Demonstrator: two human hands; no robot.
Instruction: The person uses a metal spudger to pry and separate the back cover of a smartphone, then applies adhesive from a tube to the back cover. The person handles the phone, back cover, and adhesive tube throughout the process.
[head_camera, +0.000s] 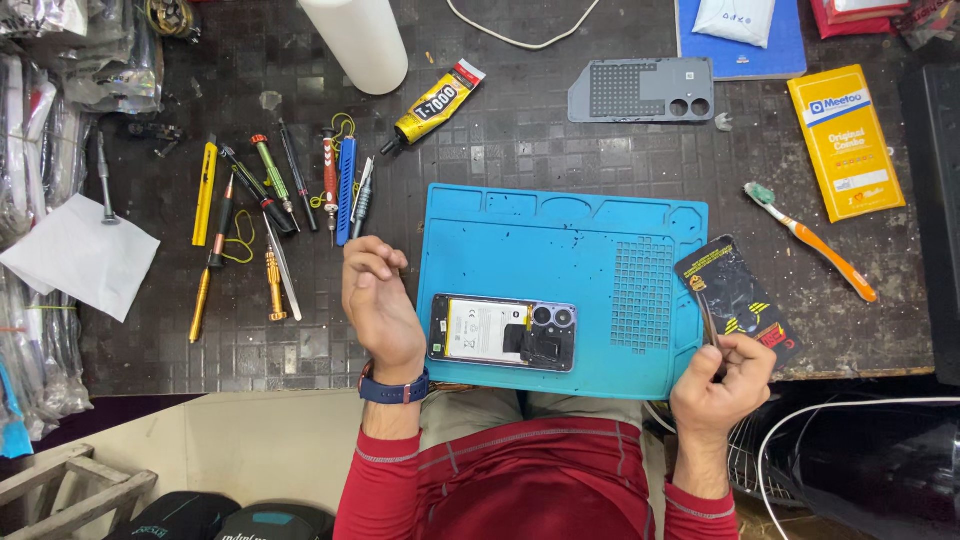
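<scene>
- Right hand (722, 385): fingers pinch tweezers (709, 322), tips raised over a black screw pad (738, 300).
- Left hand (378, 300): fingers loosely curled, empty, just beside the opened phone (502, 332) on the blue mat (560, 240).

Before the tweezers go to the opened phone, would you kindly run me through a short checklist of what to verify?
1. Opened phone lies flat on the blue mat: ok.
2. Back cover is off and parked away from the mat: ok.
3. Right hand grips the tweezers: ok.
4. Tweezer tips are free of any part: cannot tell.
5. Left hand is empty, beside the phone but not steadying it: not ok.
6. Screwdrivers lie within the left hand's reach: ok.
</scene>
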